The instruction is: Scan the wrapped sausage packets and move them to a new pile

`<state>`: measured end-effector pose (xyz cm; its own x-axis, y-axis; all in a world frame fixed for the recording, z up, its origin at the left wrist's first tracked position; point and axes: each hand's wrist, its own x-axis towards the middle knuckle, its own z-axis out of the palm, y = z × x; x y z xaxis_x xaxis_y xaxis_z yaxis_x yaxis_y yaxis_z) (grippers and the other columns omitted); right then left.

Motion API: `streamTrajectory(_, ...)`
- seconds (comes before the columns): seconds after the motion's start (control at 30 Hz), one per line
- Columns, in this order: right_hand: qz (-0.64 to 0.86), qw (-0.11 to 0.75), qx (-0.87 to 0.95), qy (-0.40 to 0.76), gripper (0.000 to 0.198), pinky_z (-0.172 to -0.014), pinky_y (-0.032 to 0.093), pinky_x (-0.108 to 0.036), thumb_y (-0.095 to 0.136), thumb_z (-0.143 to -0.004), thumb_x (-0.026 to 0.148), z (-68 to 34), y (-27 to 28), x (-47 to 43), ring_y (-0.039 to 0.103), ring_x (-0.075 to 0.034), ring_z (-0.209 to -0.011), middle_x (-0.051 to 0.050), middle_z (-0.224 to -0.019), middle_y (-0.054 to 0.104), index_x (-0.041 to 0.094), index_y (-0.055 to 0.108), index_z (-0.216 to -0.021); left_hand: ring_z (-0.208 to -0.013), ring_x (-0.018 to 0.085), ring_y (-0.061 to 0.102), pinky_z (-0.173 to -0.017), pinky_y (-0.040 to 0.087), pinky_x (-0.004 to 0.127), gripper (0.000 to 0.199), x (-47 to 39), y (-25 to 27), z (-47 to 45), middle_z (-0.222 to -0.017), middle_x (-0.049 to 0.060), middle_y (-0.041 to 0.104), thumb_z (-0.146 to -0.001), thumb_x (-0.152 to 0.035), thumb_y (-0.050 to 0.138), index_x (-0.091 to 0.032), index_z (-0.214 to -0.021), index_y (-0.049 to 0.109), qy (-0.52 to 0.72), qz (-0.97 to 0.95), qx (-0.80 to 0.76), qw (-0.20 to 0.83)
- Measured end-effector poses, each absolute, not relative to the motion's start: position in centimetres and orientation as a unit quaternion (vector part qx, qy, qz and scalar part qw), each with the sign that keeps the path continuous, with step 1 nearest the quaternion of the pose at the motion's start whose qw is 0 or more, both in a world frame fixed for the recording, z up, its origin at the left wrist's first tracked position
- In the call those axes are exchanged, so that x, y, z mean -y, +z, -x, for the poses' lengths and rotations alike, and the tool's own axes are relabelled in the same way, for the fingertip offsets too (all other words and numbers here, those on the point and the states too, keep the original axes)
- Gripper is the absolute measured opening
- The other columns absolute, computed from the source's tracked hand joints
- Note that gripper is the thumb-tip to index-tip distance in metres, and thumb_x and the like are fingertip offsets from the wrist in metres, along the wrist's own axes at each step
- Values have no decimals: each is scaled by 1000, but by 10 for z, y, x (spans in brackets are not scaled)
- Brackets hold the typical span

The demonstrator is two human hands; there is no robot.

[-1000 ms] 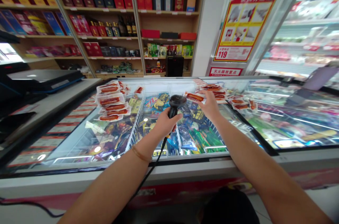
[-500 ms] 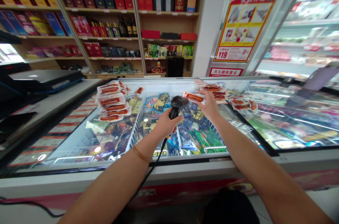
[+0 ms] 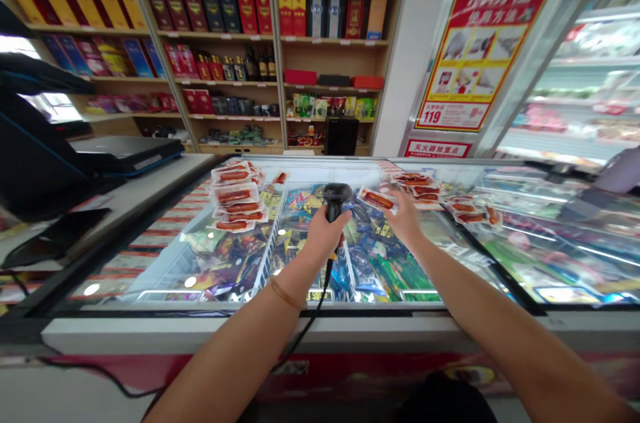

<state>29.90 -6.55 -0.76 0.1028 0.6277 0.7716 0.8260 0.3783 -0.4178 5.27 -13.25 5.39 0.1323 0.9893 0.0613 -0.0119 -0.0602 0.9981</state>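
Observation:
My left hand (image 3: pixel 326 230) is wrapped round the handle of a black corded barcode scanner (image 3: pixel 337 194), its head upright and facing away from me. To the right, my right hand (image 3: pixel 404 213) grips one end of a packaged sausage (image 3: pixel 377 199) in clear wrap, tilted above the glass lid and apart from the scanner. Several more packaged sausages (image 3: pixel 239 195) lie stacked on the freezer's left part. Another pile of sausage packs (image 3: pixel 416 184) sits just behind my right hand, and a few packs (image 3: pixel 469 211) lie farther right. A single pack (image 3: pixel 281 178) rests near the back edge.
Under me stretches a glass-topped chest freezer (image 3: pixel 200 333) with bagged goods in wire baskets. A flat scale-like device (image 3: pixel 127 148) stands on the left counter. The scanner's black cable (image 3: pixel 320 306) hangs over the front edge. Shelves of boxes (image 3: pixel 210 60) line the back wall.
The view has shifted, so everything sits a little lower and mostly farther right. The sausage pack in my right hand is tilted more, its left end higher. Both hands keep their holds.

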Motion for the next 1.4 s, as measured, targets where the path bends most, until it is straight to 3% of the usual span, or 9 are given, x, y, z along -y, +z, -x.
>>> streamTrajectory(0.17,515,538,663,-78,33,-99,44,-49,60,-77,29,-254,20,45,58,-30,-107,-12,-108,64,19,61,-108,-34,9,45,-37,32,20,32,127,82,4,-51,-6,52,-75,-43,70,-20,-88,52,554,-516,-441,481)
streamTrajectory(0.3,454,515,727,4,36,-98,46,-47,66,-76,32,-176,59,16,60,-28,-107,-10,-110,66,21,63,-110,-34,9,45,-36,32,21,33,116,92,79,-50,-6,51,-73,-44,70,-20,-85,52,610,-463,-484,423)
streamTrajectory(0.53,365,517,768,101,39,-101,45,-47,65,-71,20,-22,82,-35,60,-27,-111,-8,-115,65,20,63,-110,-38,8,47,-37,36,21,32,118,95,194,-66,-3,59,-68,-37,71,-18,-84,52,676,-355,-551,335)
streamTrajectory(0.77,394,402,821,98,29,-106,41,-46,60,-75,18,40,65,-50,57,-26,-113,-7,-110,65,21,70,-103,-39,8,47,-37,36,22,31,127,87,225,-68,-2,58,-69,-36,70,-17,-85,52,679,-336,-562,331)
streamTrajectory(1.0,455,405,792,47,44,-106,38,-47,61,-81,28,2,67,-32,48,-29,-123,-11,-130,58,21,62,-125,-38,7,46,-37,36,20,34,125,88,182,-65,-5,57,-67,-40,72,-19,-84,51,663,-374,-519,388)
streamTrajectory(1.23,534,457,711,-21,39,-104,39,-49,55,-80,26,-142,33,-11,48,-29,-123,-12,-126,59,21,62,-118,-36,6,46,-35,33,20,36,121,86,81,-65,-5,58,-70,-42,74,-19,-84,50,607,-451,-460,465)
streamTrajectory(1.4,633,470,606,-108,34,-101,40,-53,52,-77,25,-276,-2,8,51,-30,-114,-13,-111,61,20,64,-109,-34,6,47,-34,33,21,35,116,77,-4,-68,-2,60,-72,-42,74,-18,-85,53,526,-500,-433,535)
